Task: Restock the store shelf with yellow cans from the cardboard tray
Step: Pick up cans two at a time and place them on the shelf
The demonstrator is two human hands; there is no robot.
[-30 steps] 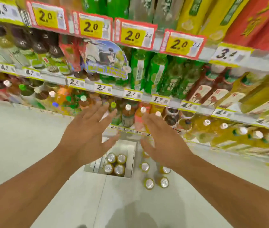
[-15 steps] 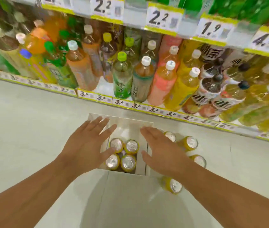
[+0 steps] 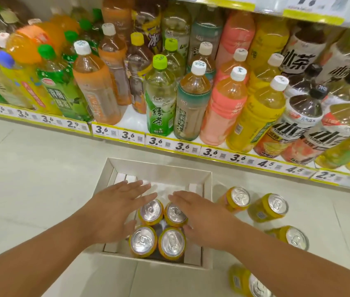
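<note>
A pale cardboard tray (image 3: 159,167) lies on the floor in front of the bottom shelf. Several yellow cans (image 3: 145,241) with silver tops stand upright in its near half. My left hand (image 3: 114,213) hovers flat over the tray's left side, fingers spread, holding nothing. My right hand (image 3: 199,215) hovers over the right side, partly covering a can, also with nothing in it. Several more yellow cans (image 3: 269,207) stand on the floor to the right of the tray.
The bottom shelf (image 3: 133,123) is packed with large drink bottles behind a yellow price strip (image 3: 169,145). A bare gap of white shelf shows between the orange and green-tea bottles. Pale tiled floor (image 3: 30,172) spreads to the left.
My view dropped from the upper shelves to the floor and closed in. Both hands came down over the tray and now hover just above the cans.
</note>
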